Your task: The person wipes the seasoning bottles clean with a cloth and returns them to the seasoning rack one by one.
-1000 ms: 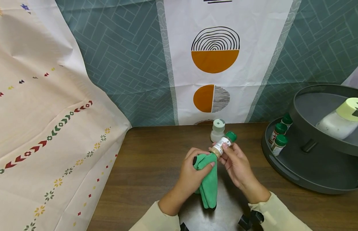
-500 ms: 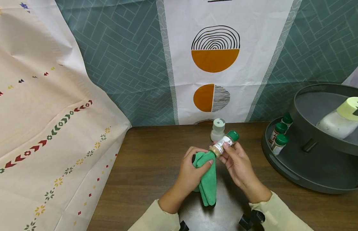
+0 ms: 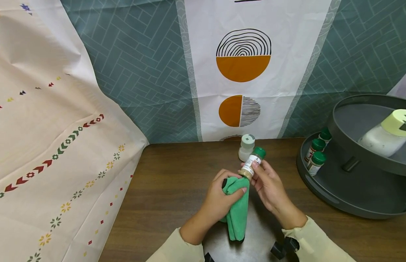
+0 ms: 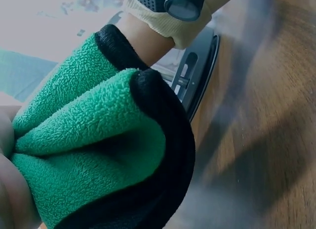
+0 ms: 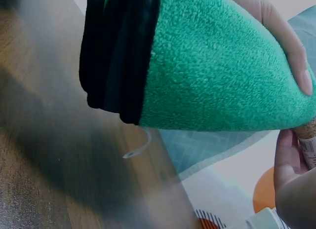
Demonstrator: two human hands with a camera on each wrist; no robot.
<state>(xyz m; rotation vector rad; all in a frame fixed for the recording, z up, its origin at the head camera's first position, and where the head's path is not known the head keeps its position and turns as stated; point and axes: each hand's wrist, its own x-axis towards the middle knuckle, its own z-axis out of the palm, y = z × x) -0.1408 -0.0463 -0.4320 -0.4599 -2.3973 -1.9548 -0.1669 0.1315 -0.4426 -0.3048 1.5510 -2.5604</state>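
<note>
In the head view my left hand [image 3: 219, 196] grips a folded green cloth [image 3: 238, 211] with a black edge, its thumb lying across the front. My right hand [image 3: 270, 189] holds a small spice jar [image 3: 251, 165] with a green cap and white label, tilted with the cap up and to the right. The jar's bottom meets the top of the cloth. The cloth [image 4: 89, 120] fills much of the left wrist view, its folds hanging loose. In the right wrist view the cloth [image 5: 222, 66] hides most of the jar; only a bit of its label shows.
Behind the hands stands a white-capped clear jar [image 3: 247, 147] on the wooden table [image 3: 170, 182]. To the right, a dark two-tier round tray [image 3: 353, 196] bears several green-capped jars [image 3: 317, 163] below and a yellow-lidded white bottle [image 3: 391, 134] above. A patterned cloth [image 3: 59, 145] drapes at left.
The left hand and cloth shifted slightly left, then back right and a little down. The jar tilted slightly further over, then turned more upright. Both hands keep their holds.
</note>
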